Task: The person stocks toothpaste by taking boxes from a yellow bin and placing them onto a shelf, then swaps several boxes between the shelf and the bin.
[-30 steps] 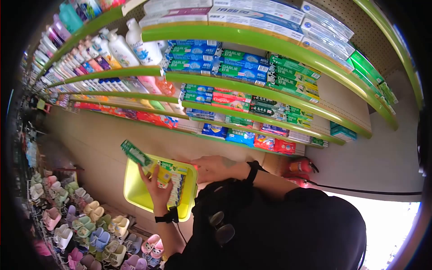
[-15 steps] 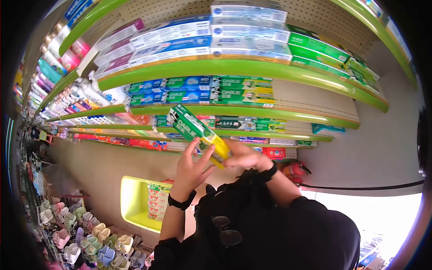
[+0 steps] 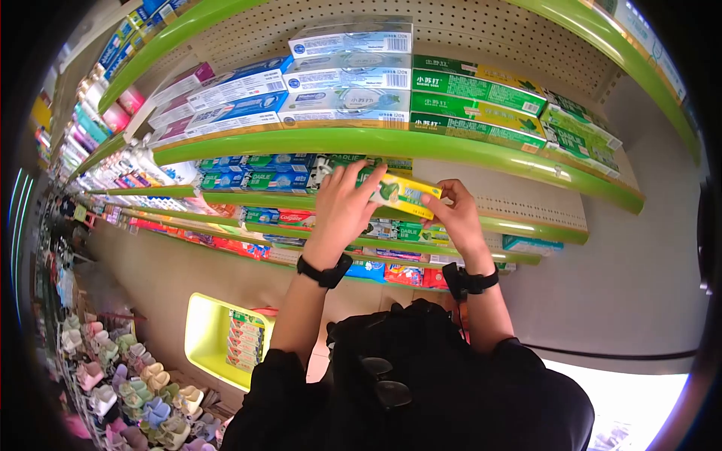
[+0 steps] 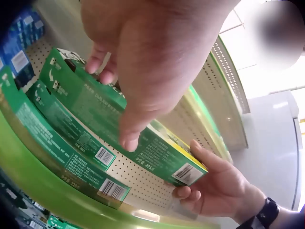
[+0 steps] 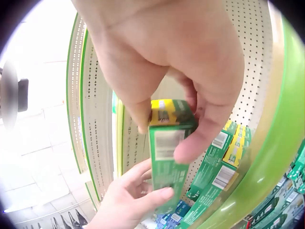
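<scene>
A green-and-yellow toothpaste box [image 3: 410, 197] spans both hands at a shelf in the head view. My left hand [image 3: 340, 207] grips its green end, fingers over the top and thumb along the side. At the yellow end, my right hand [image 3: 460, 218] pinches the box between thumb and fingers. In the left wrist view, the held box [image 4: 114, 119] is tilted over the perforated shelf, beside matching green boxes [image 4: 66, 157] lying there. The right wrist view shows the barcode end of the box [image 5: 170, 145] between the right thumb and fingers.
Stacked white and green toothpaste boxes [image 3: 346, 105] fill the shelf above, behind a green shelf edge [image 3: 331, 143]. On the floor stands a yellow basket [image 3: 197, 331] with several boxes inside. Slippers [image 3: 156, 410] are displayed at lower left; a grey wall [image 3: 647, 248] borders the right.
One second ago my left hand held the box over the basket. Both hands then took it, and it has moved up and right to the shelf. The view has shifted too.
</scene>
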`<state>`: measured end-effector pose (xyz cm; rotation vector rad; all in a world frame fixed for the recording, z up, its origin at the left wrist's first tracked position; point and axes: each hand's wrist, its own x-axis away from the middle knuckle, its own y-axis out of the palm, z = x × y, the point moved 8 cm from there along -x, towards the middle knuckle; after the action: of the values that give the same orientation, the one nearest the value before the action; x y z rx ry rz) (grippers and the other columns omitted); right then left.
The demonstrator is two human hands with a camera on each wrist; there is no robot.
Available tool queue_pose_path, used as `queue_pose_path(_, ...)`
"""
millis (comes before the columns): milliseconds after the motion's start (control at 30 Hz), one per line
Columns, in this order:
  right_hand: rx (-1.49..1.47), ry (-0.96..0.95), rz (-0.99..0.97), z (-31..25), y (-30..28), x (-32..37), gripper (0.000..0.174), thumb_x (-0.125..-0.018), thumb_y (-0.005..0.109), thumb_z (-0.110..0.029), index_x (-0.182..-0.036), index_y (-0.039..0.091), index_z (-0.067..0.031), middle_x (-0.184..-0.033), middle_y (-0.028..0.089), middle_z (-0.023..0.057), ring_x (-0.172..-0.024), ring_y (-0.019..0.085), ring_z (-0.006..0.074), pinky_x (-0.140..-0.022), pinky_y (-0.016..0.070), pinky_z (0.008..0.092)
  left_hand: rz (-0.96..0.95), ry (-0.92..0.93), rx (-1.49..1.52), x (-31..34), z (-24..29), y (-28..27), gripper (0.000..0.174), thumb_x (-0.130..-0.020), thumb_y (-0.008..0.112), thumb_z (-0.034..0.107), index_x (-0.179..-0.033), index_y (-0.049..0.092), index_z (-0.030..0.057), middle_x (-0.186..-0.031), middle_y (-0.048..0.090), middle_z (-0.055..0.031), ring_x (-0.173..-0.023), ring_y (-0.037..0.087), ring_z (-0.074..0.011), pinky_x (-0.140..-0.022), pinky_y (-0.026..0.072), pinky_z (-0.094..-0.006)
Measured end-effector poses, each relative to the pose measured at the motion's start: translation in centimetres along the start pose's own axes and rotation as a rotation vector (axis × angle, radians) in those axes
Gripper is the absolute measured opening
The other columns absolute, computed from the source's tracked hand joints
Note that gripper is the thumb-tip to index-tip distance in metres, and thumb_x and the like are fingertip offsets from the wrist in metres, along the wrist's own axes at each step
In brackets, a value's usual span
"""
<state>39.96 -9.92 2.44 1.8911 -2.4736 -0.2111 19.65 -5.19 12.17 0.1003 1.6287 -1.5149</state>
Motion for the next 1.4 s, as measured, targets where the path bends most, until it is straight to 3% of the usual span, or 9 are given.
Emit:
queue_pose_path(200, -0.092, 0.039, 0.307, 1.6, -1.2, -3.5, 0.044, -0.098, 0.078, -0.023, -0.119, 0.062, 0.0123, -0.088, 0.069, 0.0132, -0.063, 0.074, 0.0202, -0.051, 0.0605, 0.0291, -0.062, -0.168, -0.097, -0.6, -1.0, 4.6, 0.07, -0.081, 0.085, 0.017, -0.145, 0.058, 0.0106, -0.146, 0.052, -0.015, -0.121, 0.054, -0.038, -0.099, 0.0479, -0.0484)
queue_pose_path(300, -0.033, 0.134, 0.325, 2.2, -1.1, -4.3, 0.048, -0.102, 0.074, -0.031, -0.122, 0.063, 0.0108, -0.091, 0.071, 0.0133, -0.062, 0.071, 0.0166, -0.055, 0.0586, 0.0285, 0.077, -0.194, -0.053, 0.4, -0.3, 4.6, 0.076, -0.083, 0.084, 0.025, -0.15, 0.052, 0.0084, -0.148, 0.047, -0.0228, -0.131, 0.05, -0.0408, -0.111, 0.0406, -0.0558)
queue_pose_path(533, 0.184, -0.059, 0.219, 5.5, 0.0, -7.5, 0.047, -0.099, 0.074, -0.03, -0.123, 0.065, 0.0101, -0.1, 0.073, 0.0152, -0.07, 0.071, 0.0164, -0.062, 0.0556, 0.0336, -0.02, -0.294, -0.157, 2.7, -2.0, 6.4, 0.083, -0.086, 0.083, 0.03, -0.157, 0.045, 0.0103, -0.163, 0.037, -0.0186, -0.151, 0.037, -0.0407, -0.122, 0.0309, -0.0585)
queue_pose_path(600, 0.542, -0.43, 0.411, 5.1, 0.1, -7.9, 0.047, -0.095, 0.076, -0.029, -0.127, 0.066, 0.0052, -0.099, 0.072, 0.0169, -0.075, 0.072, 0.0238, -0.067, 0.057, 0.0408, -0.062, -0.3, -0.164, 2.7, -2.5, 6.7, 0.086, -0.086, 0.083, 0.03, -0.159, 0.042, 0.0105, -0.167, 0.034, -0.0175, -0.153, 0.035, -0.0396, -0.123, 0.0297, -0.0591)
queue_pose_path(700, 0.711, -0.497, 0.43, 4.3, 1.2, -7.6, 0.05, -0.091, 0.078, -0.029, -0.131, 0.066, -0.0001, -0.101, 0.07, 0.02, -0.075, 0.072, 0.0325, -0.069, 0.0572, 0.045, -0.049, -0.341, -0.17, 2.6, -3.3, 6.6, 0.089, -0.084, 0.084, 0.033, -0.159, 0.041, 0.0092, -0.166, 0.034, -0.0194, -0.153, 0.035, -0.041, -0.123, 0.0303, -0.0593)
queue_pose_path(933, 0.865, -0.521, 0.356, 2.9, 2.9, -7.0, 0.065, -0.09, 0.079, -0.032, -0.144, 0.056, -0.0029, -0.119, 0.065, 0.0255, -0.102, 0.068, 0.0446, -0.084, 0.0569, 0.0519, -0.092, -0.345, -0.169, 2.6, -4.2, 6.4, 0.102, -0.079, 0.088, 0.04, -0.161, 0.037, 0.0065, -0.166, 0.033, -0.0228, -0.155, 0.032, -0.0424, -0.124, 0.0312, -0.058)
queue_pose_path(1000, 0.799, -0.376, 0.259, 3.0, 3.1, -6.9, 0.074, -0.091, 0.078, -0.032, -0.15, 0.048, -0.001, -0.13, 0.058, 0.0281, -0.116, 0.062, 0.0485, -0.092, 0.055, 0.0545, -0.088, -0.351, -0.155, 2.6, -4.1, 6.4, 0.105, -0.078, 0.089, 0.041, -0.162, 0.036, 0.0066, -0.167, 0.032, -0.0232, -0.156, 0.03, -0.0425, -0.124, 0.0308, -0.0584)
queue_pose_path(1333, 0.85, -0.549, 0.145, 4.4, 3.1, -7.8, 0.081, -0.094, 0.075, -0.033, -0.154, 0.039, 0.0082, -0.132, 0.056, 0.0278, -0.114, 0.063, 0.0454, -0.092, 0.055, 0.05, -0.045, -0.38, -0.136, 3.3, -4.3, 5.7, 0.109, -0.075, 0.09, 0.041, -0.162, 0.035, 0.005, -0.167, 0.031, -0.0254, -0.156, 0.029, -0.0431, -0.125, 0.028, -0.0579)
queue_pose_path(1400, 0.816, -0.374, 0.138, 5.4, 2.6, -8.3, 0.08, -0.095, 0.075, -0.028, -0.157, 0.035, 0.0041, -0.155, 0.04, 0.0334, -0.131, 0.054, 0.053, -0.099, 0.0537, 0.054, -0.117, -0.345, -0.162, 3.2, -4.4, 5.9, 0.109, -0.074, 0.091, 0.041, -0.16, 0.037, 0.0043, -0.166, 0.031, -0.026, -0.156, 0.029, -0.0429, -0.126, 0.0266, -0.0576)
